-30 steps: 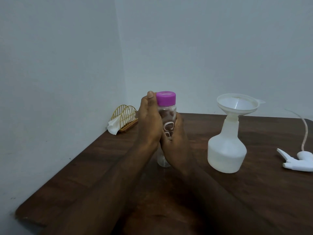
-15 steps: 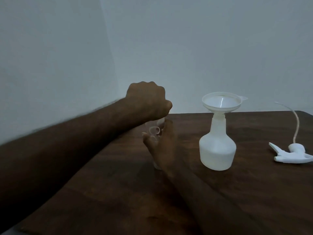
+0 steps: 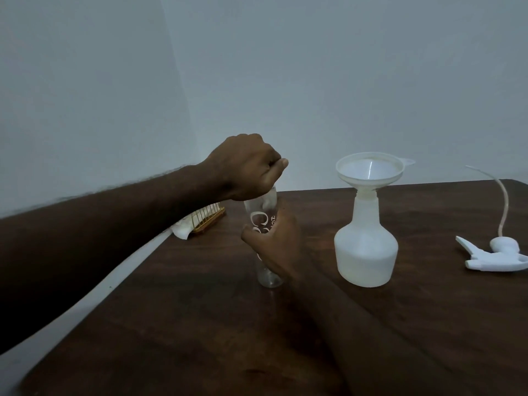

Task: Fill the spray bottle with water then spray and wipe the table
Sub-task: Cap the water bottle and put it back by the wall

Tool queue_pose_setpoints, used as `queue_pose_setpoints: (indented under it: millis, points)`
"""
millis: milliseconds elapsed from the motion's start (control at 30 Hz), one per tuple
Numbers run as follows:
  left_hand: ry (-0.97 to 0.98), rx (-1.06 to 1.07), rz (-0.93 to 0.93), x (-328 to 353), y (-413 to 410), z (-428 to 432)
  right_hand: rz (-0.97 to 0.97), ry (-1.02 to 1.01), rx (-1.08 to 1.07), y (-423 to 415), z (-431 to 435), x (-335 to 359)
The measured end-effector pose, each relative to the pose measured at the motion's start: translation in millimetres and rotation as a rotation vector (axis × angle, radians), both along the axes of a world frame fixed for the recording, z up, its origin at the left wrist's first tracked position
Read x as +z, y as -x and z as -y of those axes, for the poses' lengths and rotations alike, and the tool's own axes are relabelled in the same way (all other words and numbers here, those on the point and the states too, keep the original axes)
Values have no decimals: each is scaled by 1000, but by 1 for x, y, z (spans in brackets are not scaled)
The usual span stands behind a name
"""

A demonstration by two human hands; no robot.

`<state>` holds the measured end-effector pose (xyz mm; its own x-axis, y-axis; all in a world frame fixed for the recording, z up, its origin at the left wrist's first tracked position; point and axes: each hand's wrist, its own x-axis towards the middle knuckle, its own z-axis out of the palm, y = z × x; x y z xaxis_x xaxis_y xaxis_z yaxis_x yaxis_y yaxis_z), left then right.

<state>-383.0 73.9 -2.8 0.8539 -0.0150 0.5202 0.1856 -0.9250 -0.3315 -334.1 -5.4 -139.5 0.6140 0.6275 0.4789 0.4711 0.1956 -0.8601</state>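
left hand [image 3: 251,170] fisted atop water bottle [image 3: 264,224], right hand [image 3: 275,244] gripping it

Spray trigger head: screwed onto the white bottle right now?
No. The spray trigger head lies on the table to the right of the white bottle, whose neck holds a funnel.

Your view is dim and bluish-grey, with soft, even light that casts only faint shadows on the dark counter [image 3: 428,324] (no glare anywhere), mild blur along the left forearm [image 3: 85,238], and wide-angle bending at the edges.
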Motion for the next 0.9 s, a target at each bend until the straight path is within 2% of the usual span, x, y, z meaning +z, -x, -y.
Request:
queue_pose_setpoints:
  millis: [367,567,800,900]
  points:
    - [34,-235,-45,3,4,-8,-14,-3,157,-10,5,6]
    - [11,-249,-51,2,4,-7,-51,29,246,-16,8,11]
    - [-99,-202,31,-7,12,-5,-79,-1,170,0,16,11]
    - [-76,-85,116,-14,19,-4,-11,61,81,11,17,14]
